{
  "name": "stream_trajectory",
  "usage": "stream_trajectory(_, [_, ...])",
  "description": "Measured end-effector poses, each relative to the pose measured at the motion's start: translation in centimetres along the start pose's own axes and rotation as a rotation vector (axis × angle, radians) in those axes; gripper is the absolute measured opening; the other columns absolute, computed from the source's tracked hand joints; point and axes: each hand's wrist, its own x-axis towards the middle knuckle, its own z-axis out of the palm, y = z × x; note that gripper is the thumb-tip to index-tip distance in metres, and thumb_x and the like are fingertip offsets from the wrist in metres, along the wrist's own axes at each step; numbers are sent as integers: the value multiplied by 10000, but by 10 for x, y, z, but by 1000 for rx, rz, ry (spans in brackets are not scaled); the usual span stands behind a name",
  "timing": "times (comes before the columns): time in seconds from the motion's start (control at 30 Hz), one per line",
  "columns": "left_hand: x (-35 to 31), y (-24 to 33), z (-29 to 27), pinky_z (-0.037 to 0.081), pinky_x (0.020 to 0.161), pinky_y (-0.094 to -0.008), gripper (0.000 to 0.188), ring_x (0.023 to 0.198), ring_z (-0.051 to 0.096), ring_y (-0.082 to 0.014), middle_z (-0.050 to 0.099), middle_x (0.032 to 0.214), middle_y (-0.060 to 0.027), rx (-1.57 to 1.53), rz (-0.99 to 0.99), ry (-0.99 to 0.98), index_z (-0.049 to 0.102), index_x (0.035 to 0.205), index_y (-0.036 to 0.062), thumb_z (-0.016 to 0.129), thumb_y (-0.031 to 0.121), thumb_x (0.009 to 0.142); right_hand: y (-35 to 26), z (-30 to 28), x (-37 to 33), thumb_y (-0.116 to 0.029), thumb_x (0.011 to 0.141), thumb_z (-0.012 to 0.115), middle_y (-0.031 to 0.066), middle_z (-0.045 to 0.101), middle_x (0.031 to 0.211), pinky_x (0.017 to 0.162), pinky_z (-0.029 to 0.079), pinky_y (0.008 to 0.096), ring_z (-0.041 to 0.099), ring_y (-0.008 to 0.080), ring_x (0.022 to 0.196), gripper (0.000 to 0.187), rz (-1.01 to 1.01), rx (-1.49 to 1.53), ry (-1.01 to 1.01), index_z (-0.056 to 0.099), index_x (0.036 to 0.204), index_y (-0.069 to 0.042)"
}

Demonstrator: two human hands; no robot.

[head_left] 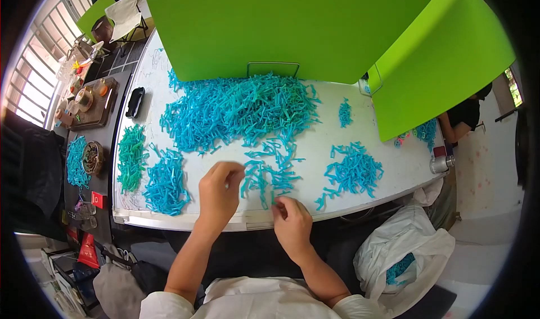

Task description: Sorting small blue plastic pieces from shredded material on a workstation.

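My left hand point(220, 191) is over the front of the white table, fingers curled together and thumb tucked in. What it holds, if anything, is hidden. Beside it lies a loose scatter of small blue-green strips point(271, 170), thin and bent, seemingly plastic. At the table's front edge my right hand point(293, 222) pinches a small teal strip point(273, 196) between thumb and fingers. A large heap of blue and green strips point(247, 108) spreads behind both hands. To the left sit a blue pile point(166, 183) and a green pile point(131, 157); another blue pile point(355, 168) lies to the right.
Upright green panels point(298, 26) wall off the back of the white table point(225, 206). A black tray point(135, 102) rests at its left. A white sack point(394, 240) with blue strips inside stands at lower right. Another person's arm point(450, 130) shows beyond the right panel.
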Motion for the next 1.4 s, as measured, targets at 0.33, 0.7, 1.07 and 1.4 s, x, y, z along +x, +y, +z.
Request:
stream_trajectory(0.33, [-80, -14, -6, 603, 737, -267, 145, 804, 728, -125, 755, 902, -61, -923, -556, -165, 709, 987, 2, 827, 5, 904, 15, -30, 0, -32, 1050, 586, 100, 724, 1101, 801, 621, 310, 717, 184, 934, 324, 711, 1266, -392, 635, 1363, 34])
stream_trajectory(0.7, [-68, 31, 17, 593, 753, -259, 85, 830, 730, -117, 745, 901, -53, -569, -380, -83, 747, 983, -3, 793, -26, 915, -21, -20, 5, -57, 1041, 650, 105, 738, 1126, 866, 626, 310, 738, 181, 984, 259, 357, 1028, -315, 684, 1282, 32])
stream_trajectory(1.07, [-80, 19, 15, 613, 777, -287, 100, 854, 737, -153, 756, 907, -82, -800, -531, -150, 748, 1027, -22, 762, -46, 931, 12, -20, 12, -151, 1009, 742, 104, 763, 1028, 726, 607, 272, 728, 150, 831, 260, 659, 1165, -452, 712, 1205, 18])
stream_trajectory(1.4, [-85, 4, 13, 659, 795, -317, 92, 827, 745, -181, 747, 979, -112, -1182, -754, -252, 708, 1080, -52, 707, -15, 996, -1, -20, 11, -134, 1039, 686, 100, 769, 1047, 825, 647, 360, 762, 212, 929, 214, 608, 1292, -505, 732, 1191, 10])
